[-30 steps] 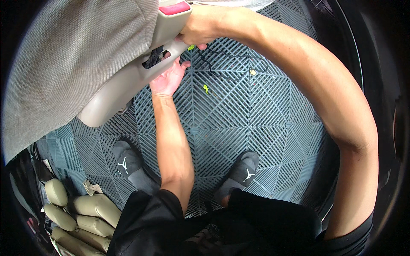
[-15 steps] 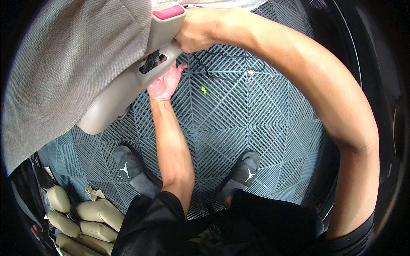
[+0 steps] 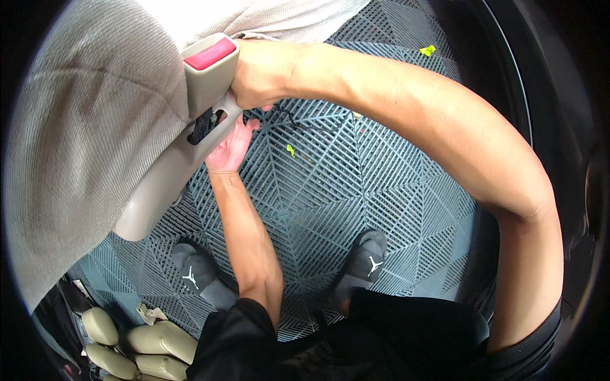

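Note:
A beige plastic seat side trim (image 3: 154, 197) runs along the edge of a fabric-covered car seat (image 3: 95, 146). At its upper end stands a seat belt buckle (image 3: 213, 82) with a red button (image 3: 210, 54). My right hand (image 3: 257, 76) is closed on the trim's end just beside the buckle, its fingertips mostly hidden. Below it, my left hand (image 3: 230, 149) reaches palm up against the trim's underside, thumb stretched away; the other fingers disappear behind the plastic. Black material (image 3: 202, 127) shows in the trim's slot.
Grey slatted floor tiles (image 3: 305, 197) lie beneath, with yellow-green scraps (image 3: 290, 150) and a black cord (image 3: 289, 115) on them. Several beige padded seat parts (image 3: 162, 340) sit at lower left. A dark car door edge (image 3: 518, 76) curves along the right.
The seat, trim and both hands now appear further left and lower, as the view has shifted. Both hands keep their places at the trim. A second yellow-green scrap now shows at upper right.

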The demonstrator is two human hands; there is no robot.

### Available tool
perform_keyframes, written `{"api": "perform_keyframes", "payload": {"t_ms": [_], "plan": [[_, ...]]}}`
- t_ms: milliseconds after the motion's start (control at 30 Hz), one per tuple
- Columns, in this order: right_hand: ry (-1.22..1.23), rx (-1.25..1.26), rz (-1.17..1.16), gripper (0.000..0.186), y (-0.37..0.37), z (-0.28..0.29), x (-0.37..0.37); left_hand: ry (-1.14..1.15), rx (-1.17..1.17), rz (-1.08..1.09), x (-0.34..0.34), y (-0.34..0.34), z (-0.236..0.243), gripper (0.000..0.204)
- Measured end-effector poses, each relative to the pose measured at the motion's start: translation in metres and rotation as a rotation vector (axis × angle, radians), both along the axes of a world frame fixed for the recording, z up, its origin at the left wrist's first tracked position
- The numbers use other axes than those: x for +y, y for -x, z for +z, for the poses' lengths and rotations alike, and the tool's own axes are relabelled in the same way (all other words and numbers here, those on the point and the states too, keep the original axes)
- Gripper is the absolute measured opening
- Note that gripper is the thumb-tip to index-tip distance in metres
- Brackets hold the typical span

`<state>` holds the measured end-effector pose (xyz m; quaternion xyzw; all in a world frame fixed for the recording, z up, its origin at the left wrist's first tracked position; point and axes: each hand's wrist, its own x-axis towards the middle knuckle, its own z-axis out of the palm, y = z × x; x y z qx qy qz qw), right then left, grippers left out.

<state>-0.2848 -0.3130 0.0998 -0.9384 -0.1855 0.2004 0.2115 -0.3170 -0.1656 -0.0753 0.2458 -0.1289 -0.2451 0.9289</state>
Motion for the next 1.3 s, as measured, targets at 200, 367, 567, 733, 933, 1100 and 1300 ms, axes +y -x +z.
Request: {"api": "perform_keyframes", "payload": {"t_ms": [200, 367, 567, 733, 933, 1100, 1300], "plan": [[-0.071, -0.052, 0.063, 0.012, 0.000, -0.003, -0.006, 0.066, -0.002, -0.050, 0.001, -0.007, -0.013, 0.067], [-0.066, -0.268, 0.157, 0.014, 0.005, -0.010, -0.007, 0.015, -0.072, -0.016, 0.006, -0.005, -0.015, 0.060], [0.062, -0.172, 0.339, 0.019, -0.014, -0.008, -0.012, 0.071, 0.009, 0.040, -0.008, -0.001, -0.005, 0.037], [-0.035, -0.075, 0.138, 0.017, 0.000, 0.025, 0.008, 0.092, 0.096, 0.058, 0.001, -0.003, -0.007, 0.046], [-0.050, 0.142, 0.095, 0.016, 0.000, 0.016, -0.014, 0.048, 0.186, 0.155, -0.029, 0.004, 0.012, 0.056], [-0.048, 0.061, 0.092, 0.016, 0.002, 0.018, -0.009, 0.255, 0.003, 0.023, -0.043, -0.013, 0.024, 0.046], [0.029, -0.041, 0.025, 0.016, 0.008, 0.024, -0.008, 0.043, 0.399, 0.034, -0.035, -0.009, 0.021, 0.032]]}}
